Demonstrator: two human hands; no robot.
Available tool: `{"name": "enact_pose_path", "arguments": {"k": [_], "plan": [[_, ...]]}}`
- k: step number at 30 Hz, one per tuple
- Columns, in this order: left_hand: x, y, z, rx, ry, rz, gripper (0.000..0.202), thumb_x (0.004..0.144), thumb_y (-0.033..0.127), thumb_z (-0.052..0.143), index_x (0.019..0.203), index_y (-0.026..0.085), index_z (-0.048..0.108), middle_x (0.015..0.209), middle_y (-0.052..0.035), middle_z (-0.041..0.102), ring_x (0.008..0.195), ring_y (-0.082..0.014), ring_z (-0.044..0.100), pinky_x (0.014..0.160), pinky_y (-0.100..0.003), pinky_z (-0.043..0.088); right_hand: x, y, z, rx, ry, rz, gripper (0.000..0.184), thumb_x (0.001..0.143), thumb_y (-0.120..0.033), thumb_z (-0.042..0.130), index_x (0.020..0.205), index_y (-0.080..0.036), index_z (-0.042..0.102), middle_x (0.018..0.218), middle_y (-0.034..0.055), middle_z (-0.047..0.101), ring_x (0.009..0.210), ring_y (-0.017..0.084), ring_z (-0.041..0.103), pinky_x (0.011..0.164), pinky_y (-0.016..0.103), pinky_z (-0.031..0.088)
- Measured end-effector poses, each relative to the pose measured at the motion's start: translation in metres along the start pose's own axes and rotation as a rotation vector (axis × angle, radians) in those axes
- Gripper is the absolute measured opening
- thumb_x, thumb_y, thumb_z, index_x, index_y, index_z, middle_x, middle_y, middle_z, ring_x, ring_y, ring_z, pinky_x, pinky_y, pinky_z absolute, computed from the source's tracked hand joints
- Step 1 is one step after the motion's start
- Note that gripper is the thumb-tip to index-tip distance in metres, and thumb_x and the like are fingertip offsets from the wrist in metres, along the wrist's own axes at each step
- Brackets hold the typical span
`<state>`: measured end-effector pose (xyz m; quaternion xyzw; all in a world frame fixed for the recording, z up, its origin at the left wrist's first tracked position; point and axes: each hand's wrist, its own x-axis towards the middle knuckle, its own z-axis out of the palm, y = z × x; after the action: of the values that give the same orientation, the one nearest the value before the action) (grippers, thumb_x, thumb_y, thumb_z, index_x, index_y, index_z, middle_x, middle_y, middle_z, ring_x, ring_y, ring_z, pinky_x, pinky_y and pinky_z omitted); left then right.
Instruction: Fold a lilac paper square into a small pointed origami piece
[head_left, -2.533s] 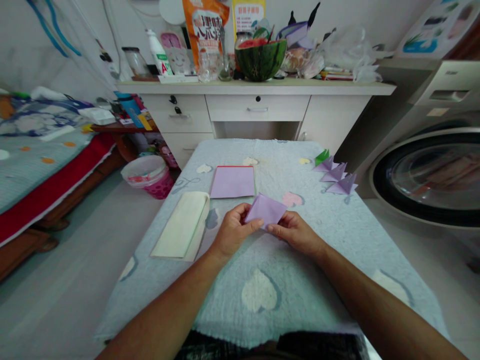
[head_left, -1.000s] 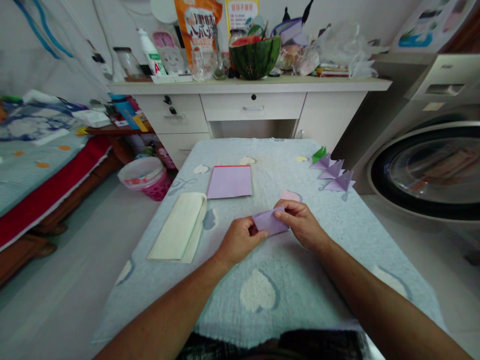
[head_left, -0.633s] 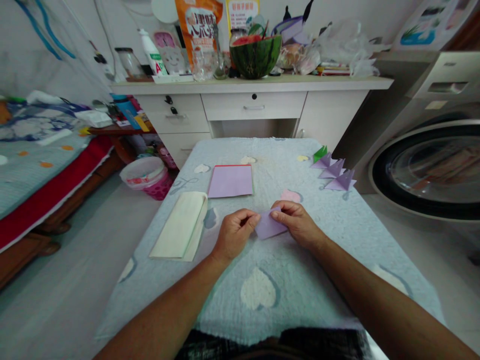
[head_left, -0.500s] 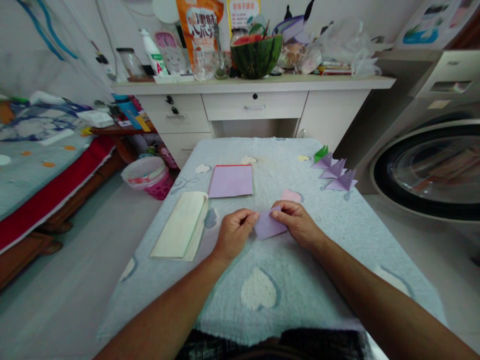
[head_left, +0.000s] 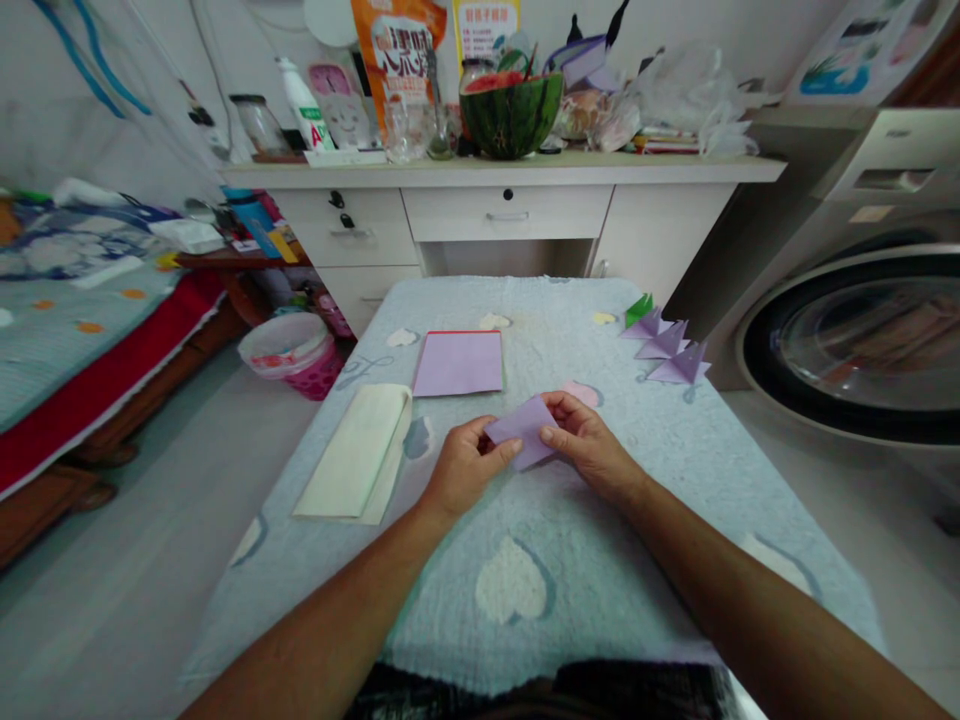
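A small piece of folded purple paper is held just above the cloth between both hands. My left hand pinches its left side, thumb on top. On the right edge, my right hand grips it with the thumb over the face and the fingers behind. Beyond the hands lies a stack of square paper, purple on top with a red edge at the back. Several folded purple paper pieces stand in a row at the table's far right, with a green folded piece at their end.
The table wears a pale blue cloth with heart prints. A folded cream paper lies at the left. Behind stands a white cabinet bearing a cut watermelon. A washing machine is on the right, a pink bin on the left.
The purple paper has been turned and raised slightly in the hands. My left hand has shifted from its corner to a fuller hold, thumb on the face. The right hand keeps its grip.
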<state>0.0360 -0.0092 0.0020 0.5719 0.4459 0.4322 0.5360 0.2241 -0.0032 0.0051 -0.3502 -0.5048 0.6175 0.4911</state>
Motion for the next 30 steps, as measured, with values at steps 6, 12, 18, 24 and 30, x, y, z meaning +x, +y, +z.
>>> {"name": "enact_pose_path", "arguments": {"k": [6, 12, 18, 24, 30], "plan": [[0.002, 0.002, -0.002, -0.177, 0.078, 0.024, 0.027, 0.070, 0.036, 0.077, 0.078, 0.014, 0.063, 0.067, 0.0028, 0.058, 0.062, -0.0095, 0.050, 0.060, -0.020, 0.040, -0.001, 0.001, 0.000, -0.053, -0.063, 0.043, 0.030, 0.074, -0.041, 0.077, 0.087, -0.018, 0.062, 0.076, -0.0016, 0.060, 0.065, 0.010, 0.053, 0.063, 0.023, 0.043], [0.003, -0.002, -0.008, -0.097, 0.077, 0.017, 0.028, 0.071, 0.036, 0.077, 0.083, 0.014, 0.065, 0.067, 0.0027, 0.058, 0.060, -0.0092, 0.050, 0.059, -0.020, 0.038, -0.001, 0.002, -0.001, -0.137, -0.036, 0.025, 0.029, 0.076, -0.043, 0.074, 0.082, -0.018, 0.061, 0.066, -0.0047, 0.053, 0.056, 0.008, 0.044, 0.055, 0.022, 0.034], [0.005, 0.002, -0.015, 0.016, -0.009, -0.036, 0.032, 0.068, 0.034, 0.078, 0.089, 0.013, 0.068, 0.070, 0.0012, 0.061, 0.061, -0.0102, 0.051, 0.057, -0.020, 0.038, -0.001, 0.006, -0.002, -0.251, -0.071, -0.017, 0.030, 0.078, -0.045, 0.071, 0.079, -0.017, 0.060, 0.067, -0.0035, 0.050, 0.060, 0.010, 0.043, 0.057, 0.023, 0.033], [0.004, 0.005, -0.015, -0.108, 0.026, 0.003, 0.046, 0.067, 0.030, 0.079, 0.108, 0.017, 0.061, 0.077, 0.0016, 0.064, 0.065, -0.0109, 0.056, 0.061, -0.020, 0.041, -0.002, 0.005, -0.003, -0.308, -0.072, -0.044, 0.031, 0.079, -0.047, 0.068, 0.079, -0.018, 0.059, 0.068, -0.0025, 0.049, 0.062, 0.011, 0.043, 0.058, 0.024, 0.032], [0.003, 0.008, -0.016, -0.027, -0.067, -0.018, 0.028, 0.070, 0.037, 0.076, 0.081, 0.012, 0.067, 0.070, 0.0010, 0.060, 0.063, -0.0111, 0.052, 0.059, -0.021, 0.040, -0.003, 0.003, -0.002, -0.305, -0.085, -0.032, 0.032, 0.079, -0.047, 0.068, 0.078, -0.017, 0.058, 0.067, -0.0029, 0.048, 0.061, 0.011, 0.042, 0.057, 0.024, 0.033]]}}
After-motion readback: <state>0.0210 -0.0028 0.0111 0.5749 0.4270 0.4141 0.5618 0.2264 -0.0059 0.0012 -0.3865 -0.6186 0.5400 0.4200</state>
